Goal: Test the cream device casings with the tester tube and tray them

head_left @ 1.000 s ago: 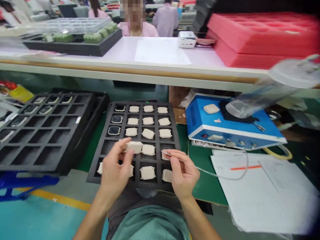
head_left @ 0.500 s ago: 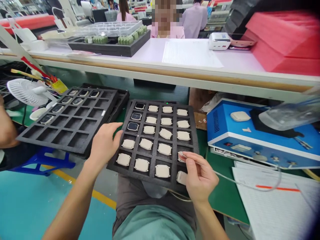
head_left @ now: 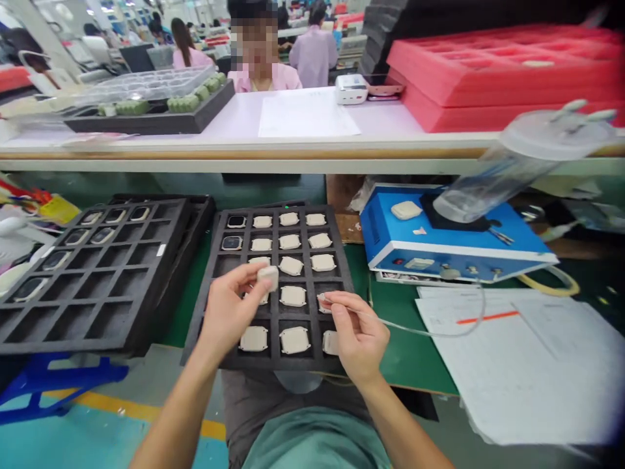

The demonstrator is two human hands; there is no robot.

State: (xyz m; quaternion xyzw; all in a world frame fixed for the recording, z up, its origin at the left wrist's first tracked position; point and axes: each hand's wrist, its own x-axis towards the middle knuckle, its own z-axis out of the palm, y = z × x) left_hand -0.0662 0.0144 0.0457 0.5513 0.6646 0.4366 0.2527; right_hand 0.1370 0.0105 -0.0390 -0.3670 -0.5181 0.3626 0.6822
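Observation:
A black foam tray [head_left: 340, 241] lies in front of me. Beige, square watch-shaped pieces [head_left: 295, 339] fill most of its pockets, and two dark-faced watches [head_left: 232, 243] lie in the left column. My left hand [head_left: 228, 312] pinches a watch [head_left: 268, 278] between thumb and fingers above the tray, its pale side showing. Along the tray's right side, my right hand [head_left: 360, 332] is closed around the end of a thin clear tube [head_left: 415, 331]. Its fingertips are by a beige piece in the right column; the tube's tip is too small to make out.
To the left lies another black tray [head_left: 127, 286] with several watches. A blue box [head_left: 385, 228] carrying a clear cylinder [head_left: 508, 172] stands right of my tray, behind papers [head_left: 522, 384]. Overhead runs a shelf [head_left: 303, 144] with red foam trays [head_left: 454, 85]. A person sits opposite.
My left hand has lifted the dark-faced watch from the third pocket of the left column and moved right. My right hand keeps its place by the tray. The camera has turned right.

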